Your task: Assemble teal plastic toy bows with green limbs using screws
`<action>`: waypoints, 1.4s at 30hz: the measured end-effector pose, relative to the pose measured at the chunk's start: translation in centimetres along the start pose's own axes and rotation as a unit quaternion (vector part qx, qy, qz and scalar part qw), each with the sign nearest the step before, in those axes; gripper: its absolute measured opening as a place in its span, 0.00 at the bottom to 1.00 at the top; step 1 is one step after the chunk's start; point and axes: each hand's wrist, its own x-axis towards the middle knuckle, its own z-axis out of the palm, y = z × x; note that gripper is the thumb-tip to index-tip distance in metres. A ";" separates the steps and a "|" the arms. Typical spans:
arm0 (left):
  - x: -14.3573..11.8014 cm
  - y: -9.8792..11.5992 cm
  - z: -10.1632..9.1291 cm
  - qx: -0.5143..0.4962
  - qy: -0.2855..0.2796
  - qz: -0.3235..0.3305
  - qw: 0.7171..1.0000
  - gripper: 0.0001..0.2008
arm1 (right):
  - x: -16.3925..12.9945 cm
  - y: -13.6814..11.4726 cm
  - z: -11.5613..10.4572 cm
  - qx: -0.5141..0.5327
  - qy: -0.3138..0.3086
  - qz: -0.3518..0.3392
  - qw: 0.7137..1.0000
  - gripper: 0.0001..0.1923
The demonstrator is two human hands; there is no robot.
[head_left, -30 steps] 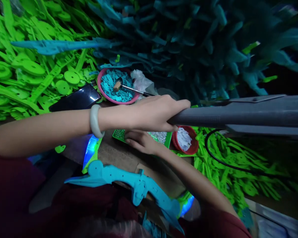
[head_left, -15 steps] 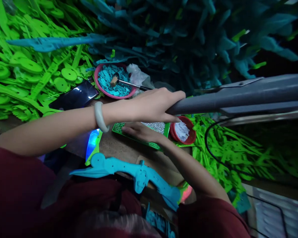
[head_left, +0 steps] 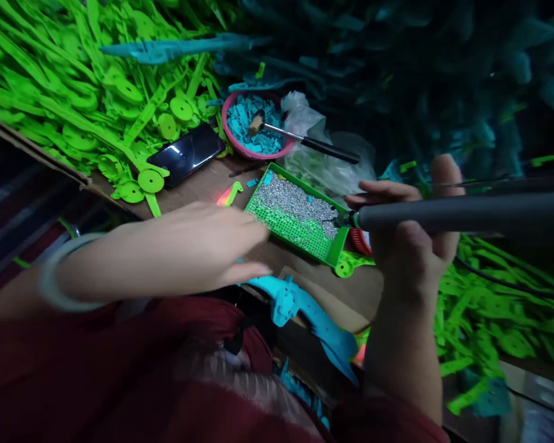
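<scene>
My right hand [head_left: 409, 249] is closed around a long grey tool [head_left: 466, 212] that runs off to the right. The tool's tip hangs at the right end of a green tray [head_left: 300, 237] filled with small silvery screws. My left hand [head_left: 189, 249], with a pale bangle on the wrist, is blurred. It hovers flat with its fingers stretched out and holds nothing, just left of a blue plastic part [head_left: 316, 320] on the brown work surface.
A pink bowl [head_left: 240, 146] of blue bits stands behind the tray, with a small hammer [head_left: 307, 141] lying across it. A dark phone [head_left: 187, 154] lies to the left. Green plastic parts [head_left: 96, 92] are heaped left and right, and teal ones at the back. A red cup [head_left: 360, 244] stands beside the tray.
My left hand has let go of the grey tool and dropped to the lower left. My right hand has left the tray and taken the tool. The view has shifted.
</scene>
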 end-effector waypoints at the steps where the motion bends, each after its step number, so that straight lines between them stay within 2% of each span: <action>1: -2.4 -0.8 0.1 -0.054 -0.024 -0.050 0.997 0.14 | 0.0 -0.5 -0.2 -0.018 0.013 0.007 1.000 0.31; 2: -4.7 -1.8 0.6 -0.106 -0.043 -0.109 0.987 0.16 | 0.0 -0.9 -0.5 -0.038 0.029 0.012 0.999 0.32; 3: -6.7 -2.8 1.4 -0.146 -0.023 -0.178 0.973 0.19 | 0.1 -1.2 -0.9 -0.056 0.044 0.012 0.997 0.33; 5: -9.6 -4.8 4.1 -0.210 0.072 -0.311 0.924 0.21 | 0.7 -1.3 -1.3 -0.073 0.060 -0.008 0.996 0.35; 7: -10.8 -6.0 7.7 -0.284 0.171 -0.414 0.848 0.15 | 1.6 -0.9 -1.1 -0.060 0.042 -0.051 0.996 0.32; 9: -10.7 -5.9 11.3 -0.412 0.261 -0.438 0.755 0.18 | 2.6 -0.3 0.1 -0.051 0.022 -0.083 0.995 0.27; 10: -10.2 -5.4 12.7 -0.469 0.284 -0.444 0.709 0.22 | 3.1 0.0 1.0 -0.055 0.025 -0.084 0.995 0.24; 12: -8.9 -4.3 14.7 -0.567 0.285 -0.444 0.632 0.26 | 3.6 0.8 3.4 -0.064 0.063 -0.076 0.993 0.22; 14: -7.7 -3.5 15.6 -0.631 0.271 -0.437 0.580 0.27 | 3.6 1.9 5.8 -0.064 0.125 -0.062 0.988 0.21; 15: -7.2 -3.3 15.8 -0.649 0.270 -0.433 0.564 0.26 | 3.4 2.6 6.9 -0.060 0.155 -0.057 0.985 0.21; 16: -6.9 -3.4 15.9 -0.657 0.273 -0.431 0.555 0.26 | 3.1 3.4 7.9 -0.057 0.178 -0.048 0.981 0.22; 18: -6.8 -3.7 16.1 -0.654 0.271 -0.432 0.559 0.25 | 2.4 5.2 9.2 -0.064 0.201 -0.014 0.977 0.22; 21: -7.1 -4.5 16.6 -0.632 0.254 -0.452 0.575 0.25 | 1.7 7.3 10.2 -0.076 0.180 0.026 0.980 0.23; 23: -7.3 -4.9 16.9 -0.618 0.250 -0.472 0.577 0.26 | 1.5 8.2 10.5 -0.057 0.167 0.022 0.984 0.23; 27: -7.5 -5.1 17.6 -0.599 0.244 -0.492 0.583 0.23 | 1.3 9.0 10.7 -0.004 0.160 0.000 0.987 0.21; 30: -7.3 -4.7 18.1 -0.603 0.241 -0.498 0.575 0.21 | 1.0 9.5 10.7 -0.029 0.153 0.025 0.987 0.23; 34: -6.6 -3.8 18.4 -0.613 0.237 -0.501 0.564 0.25 | 0.5 10.2 10.6 -0.063 0.126 0.049 0.989 0.24; 38: -6.0 -3.1 18.2 -0.623 0.217 -0.487 0.573 0.29 | 0.3 10.5 10.6 -0.089 0.124 0.073 0.986 0.21; 42: -5.7 -2.8 18.7 -0.617 0.226 -0.483 0.579 0.30 | 0.5 10.5 10.8 -0.081 0.144 0.072 0.984 0.21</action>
